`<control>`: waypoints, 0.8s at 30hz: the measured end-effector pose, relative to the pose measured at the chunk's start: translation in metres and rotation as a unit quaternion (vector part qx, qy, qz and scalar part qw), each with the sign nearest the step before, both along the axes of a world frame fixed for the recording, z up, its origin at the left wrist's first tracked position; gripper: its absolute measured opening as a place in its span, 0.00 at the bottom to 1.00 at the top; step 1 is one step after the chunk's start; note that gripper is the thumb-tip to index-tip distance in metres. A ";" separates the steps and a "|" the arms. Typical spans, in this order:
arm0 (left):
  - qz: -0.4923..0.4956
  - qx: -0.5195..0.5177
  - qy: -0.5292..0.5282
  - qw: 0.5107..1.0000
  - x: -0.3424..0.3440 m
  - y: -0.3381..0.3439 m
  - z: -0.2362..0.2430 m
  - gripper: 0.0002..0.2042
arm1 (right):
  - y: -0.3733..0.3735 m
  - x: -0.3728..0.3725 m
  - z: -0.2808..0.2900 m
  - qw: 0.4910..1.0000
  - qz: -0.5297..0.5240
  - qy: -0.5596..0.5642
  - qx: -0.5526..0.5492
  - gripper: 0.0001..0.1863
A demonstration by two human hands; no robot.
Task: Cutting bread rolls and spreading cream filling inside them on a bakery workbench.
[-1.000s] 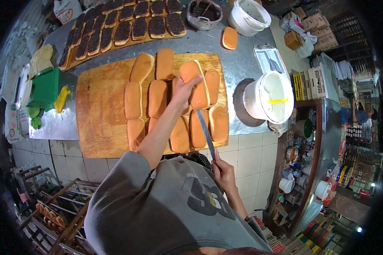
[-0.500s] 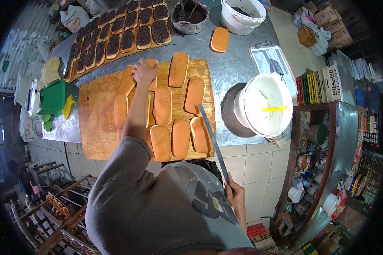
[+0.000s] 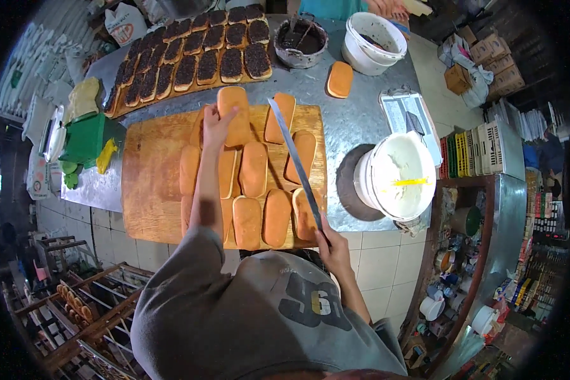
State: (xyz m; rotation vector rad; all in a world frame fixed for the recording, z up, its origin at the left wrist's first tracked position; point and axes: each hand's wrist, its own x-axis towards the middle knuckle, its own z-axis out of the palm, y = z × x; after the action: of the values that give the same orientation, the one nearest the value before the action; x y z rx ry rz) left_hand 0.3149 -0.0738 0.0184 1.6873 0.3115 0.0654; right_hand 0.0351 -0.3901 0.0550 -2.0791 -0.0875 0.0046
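Note:
My left hand [image 3: 216, 128] grips a flat oblong bread loaf [image 3: 235, 114] with a smooth orange-brown top, at the far side of a wooden board [image 3: 149, 183]. The loaf looks lifted, and part of it is hidden by the fingers. In my right hand [image 3: 334, 246] is the handle of a long bread knife [image 3: 294, 155]. Its blade slants away to the upper left across the board, with the tip beside another loaf [image 3: 281, 120]. Several similar loaves, such as this middle loaf [image 3: 254, 170], lie in rows on the board; my left arm hides some of them.
Bread pieces with dark topping [image 3: 207, 66] cover a far board. Beyond stand a pot of dark filling [image 3: 301, 41] and a white bucket [image 3: 373, 44], near another person's hand [image 3: 389, 9]. A bucket of white cream [image 3: 396, 177] stands right; a green container [image 3: 85, 139] sits left.
My left hand has closed on the far loaf and raised it. My right hand has brought the knife forward and left over the board. The whole view has shifted slightly.

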 end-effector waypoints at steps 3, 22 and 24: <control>0.034 -0.365 -0.035 0.930 -0.039 0.013 0.010 0.35 | 0.049 0.040 0.027 0.999 0.027 0.025 0.033 0.26; 0.034 -0.430 -0.091 0.898 -0.104 0.054 0.044 0.38 | 0.229 0.019 0.046 0.991 -0.018 -0.050 -0.126 0.31; 0.030 -0.419 -0.089 0.903 -0.095 0.061 0.047 0.37 | 0.228 -0.025 0.031 0.988 -0.030 -0.021 -0.153 0.31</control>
State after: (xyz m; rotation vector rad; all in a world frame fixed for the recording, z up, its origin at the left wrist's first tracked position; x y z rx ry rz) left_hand 0.2201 -0.0128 0.0659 0.8056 0.2061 0.1114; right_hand 0.0104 -0.1623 0.0860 -2.3892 -0.0528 -0.0670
